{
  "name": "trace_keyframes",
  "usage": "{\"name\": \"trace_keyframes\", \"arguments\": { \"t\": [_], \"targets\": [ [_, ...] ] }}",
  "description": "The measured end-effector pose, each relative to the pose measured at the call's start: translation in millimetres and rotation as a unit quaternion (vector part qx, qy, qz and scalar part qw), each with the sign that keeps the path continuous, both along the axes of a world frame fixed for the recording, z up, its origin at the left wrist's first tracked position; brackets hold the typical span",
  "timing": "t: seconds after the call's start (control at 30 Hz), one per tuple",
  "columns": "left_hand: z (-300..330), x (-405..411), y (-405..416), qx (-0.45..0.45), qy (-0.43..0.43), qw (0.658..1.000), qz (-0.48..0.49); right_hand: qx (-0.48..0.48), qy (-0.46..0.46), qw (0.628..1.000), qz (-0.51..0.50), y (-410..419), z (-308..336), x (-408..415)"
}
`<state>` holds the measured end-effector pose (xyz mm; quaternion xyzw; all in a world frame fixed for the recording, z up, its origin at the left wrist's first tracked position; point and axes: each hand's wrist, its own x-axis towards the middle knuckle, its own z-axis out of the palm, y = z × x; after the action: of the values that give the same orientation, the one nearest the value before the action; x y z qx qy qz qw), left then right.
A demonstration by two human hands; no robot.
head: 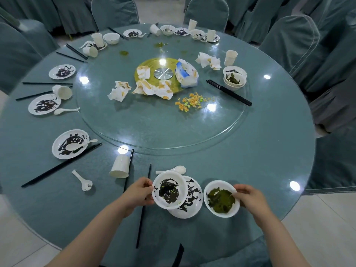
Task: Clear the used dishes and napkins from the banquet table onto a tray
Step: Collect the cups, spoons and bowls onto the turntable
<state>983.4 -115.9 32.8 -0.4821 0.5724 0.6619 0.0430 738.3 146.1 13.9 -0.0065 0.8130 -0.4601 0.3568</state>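
I see teal-covered chairs ringing the frame: one top centre-left (115,10), one top centre-right (207,12), a big one upper right (289,41), another at the left edge (17,51). Pale floor tiles (327,218) show lower right and in the lower left corner. A glass turntable (154,128) fills mid-frame, ceiling lights reflecting off it. A gold disc (150,63) sits at its centre with a metal hub (163,73) in the middle. A blue-white tissue pack (186,75) lies on the disc's right edge. There are orange and green food scraps (192,102) scattered right of centre on the glass, and green smears (160,44) on its far side.
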Motion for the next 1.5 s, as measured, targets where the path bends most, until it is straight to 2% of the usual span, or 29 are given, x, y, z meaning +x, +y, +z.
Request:
{"name": "trace_keyframes", "arguments": {
  "t": [0.17, 0.43, 0.53, 0.63, 0.8, 1.03, 1.27, 1.43, 1.5],
  "targets": [
    [-1.9, 0.3, 0.7, -0.001, -0.002, 1.000, -0.006, -0.125, -0.086, 0.988, -0.036, -34.6, 16.2, 11.5],
    [1.2, -0.8, -2.5, -0.010, 0.008, 1.000, -0.019, -0.171, -0.140, 0.974, 0.058, -88.9, 23.0, 60.2],
    [1.5, 0.9, -4.9, -0.007, 0.015, 1.000, -0.019, -0.165, -0.128, 0.975, 0.072, -97.3, 21.0, 70.8],
    [1.1, 2.5, -5.9, 0.005, 0.023, 1.000, -0.005, -0.111, -0.080, 0.985, 0.108, -101.0, 14.1, 76.3],
    [3.4, 5.6, -7.5, 0.023, 0.047, 0.999, 0.007, -0.109, -0.129, 0.976, 0.139, -106.5, 14.1, 85.6],
    [13.6, 7.7, -12.0, 0.016, 0.064, 0.998, 0.015, -0.085, -0.101, 0.987, 0.095, -110.8, 8.1, 83.9],
    [8.1, 12.8, -39.6, -0.164, 0.038, 0.985, 0.042, -0.143, -0.110, 0.980, -0.080, -105.1, 5.9, 58.0],
    [12.1, 23.2, -63.3, -0.383, -0.015, 0.924, 0.005, -0.176, -0.104, 0.955, -0.216, -98.4, 1.8, 43.3],
    [8.6, 27.6, -69.6, -0.432, -0.046, 0.901, -0.012, -0.172, -0.101, 0.947, -0.252, -93.7, -3.4, 40.0]
  ]
}}
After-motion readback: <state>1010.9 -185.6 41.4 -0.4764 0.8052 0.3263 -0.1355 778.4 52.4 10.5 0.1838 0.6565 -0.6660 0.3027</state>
